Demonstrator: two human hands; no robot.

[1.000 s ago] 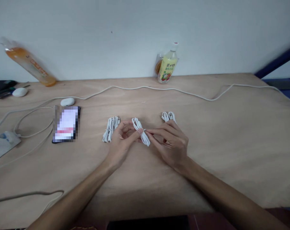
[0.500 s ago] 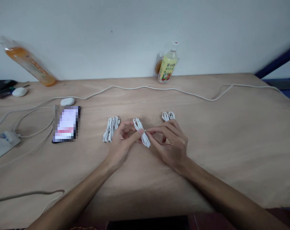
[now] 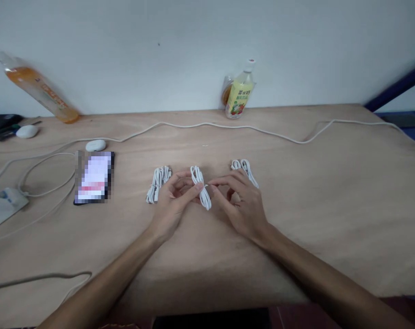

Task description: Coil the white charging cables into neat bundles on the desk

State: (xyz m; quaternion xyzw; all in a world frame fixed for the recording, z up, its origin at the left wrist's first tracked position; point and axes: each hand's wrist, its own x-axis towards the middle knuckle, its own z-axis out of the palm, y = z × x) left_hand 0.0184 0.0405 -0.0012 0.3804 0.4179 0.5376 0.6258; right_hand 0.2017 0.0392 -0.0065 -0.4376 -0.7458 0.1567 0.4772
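My left hand (image 3: 175, 196) grips a coiled white cable (image 3: 201, 189) between thumb and fingers, raised a little over the table. A small tie (image 3: 206, 185) circles the middle of the bundle. At its loose end are the thumb and index fingertips of my right hand (image 3: 243, 196), in a pinch; the contact itself is too small to make out clearly. Just left of my left hand lie tied white cable bundles (image 3: 155, 185), partly covered by its fingers. Another white cable bundle (image 3: 244, 169) lies behind my right hand, which hides part of it.
A phone (image 3: 94, 178) and a white earbud case (image 3: 95, 145) lie to the left among loose white cords. One long white cable (image 3: 207, 124) runs across the back of the table. Against the wall stand a yellow-labelled bottle (image 3: 239, 93) and a leaning orange drink bottle (image 3: 44, 93).
My right fingertips have loosened slightly and shifted around the tie's end. The held bundle has turned a little more upright. More of the right-hand bundle on the table shows.
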